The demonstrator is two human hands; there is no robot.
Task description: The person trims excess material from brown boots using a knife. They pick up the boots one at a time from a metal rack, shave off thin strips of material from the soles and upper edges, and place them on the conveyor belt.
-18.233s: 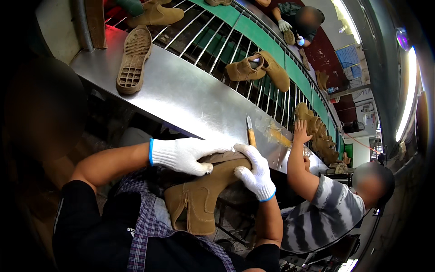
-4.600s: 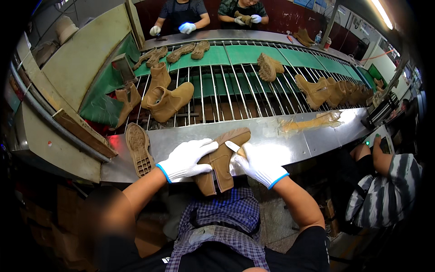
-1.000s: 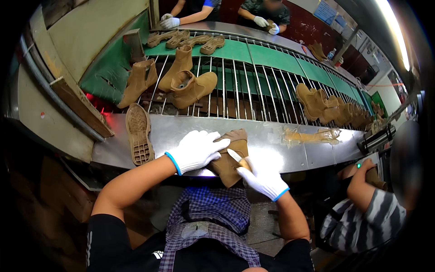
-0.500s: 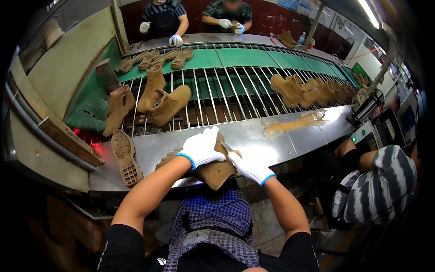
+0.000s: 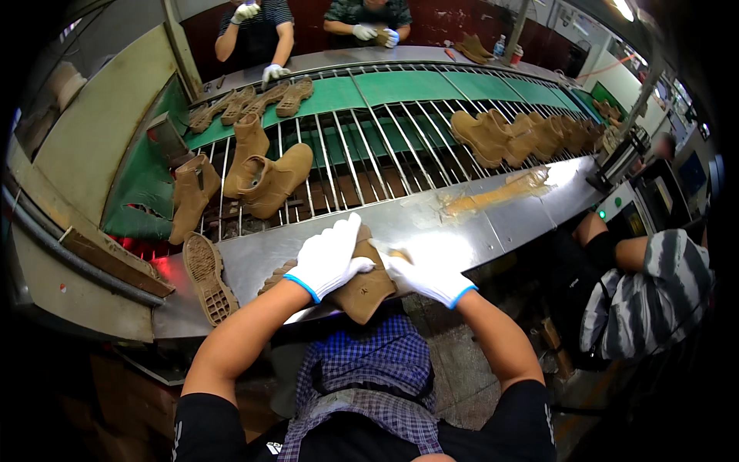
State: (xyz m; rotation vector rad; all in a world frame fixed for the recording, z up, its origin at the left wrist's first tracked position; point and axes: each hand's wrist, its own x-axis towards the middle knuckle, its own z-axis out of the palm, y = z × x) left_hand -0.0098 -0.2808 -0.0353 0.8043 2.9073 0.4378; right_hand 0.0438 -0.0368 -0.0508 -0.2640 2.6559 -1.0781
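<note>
The brown boot (image 5: 366, 294) lies at the near edge of the metal surface (image 5: 454, 240), partly beyond it, in front of the person. The left hand (image 5: 329, 258), in a white glove, is clamped on the boot from the left, its thumb reaching across toward the right. The right hand (image 5: 425, 277), gloved alike, is just beside the boot on its right, its fingers closed around a tool with a yellowish handle (image 5: 399, 254); motion blur hides the tool's shape. To the left on the surface lies a loose sole (image 5: 209, 281), tread up. Beyond, on the metal-bar rack (image 5: 369, 158), three boots (image 5: 279, 182) stand to the left and a row of boots (image 5: 483, 140) to the right. Four soles (image 5: 295, 98) lie on the far left of the green belt (image 5: 396, 87).
</note>
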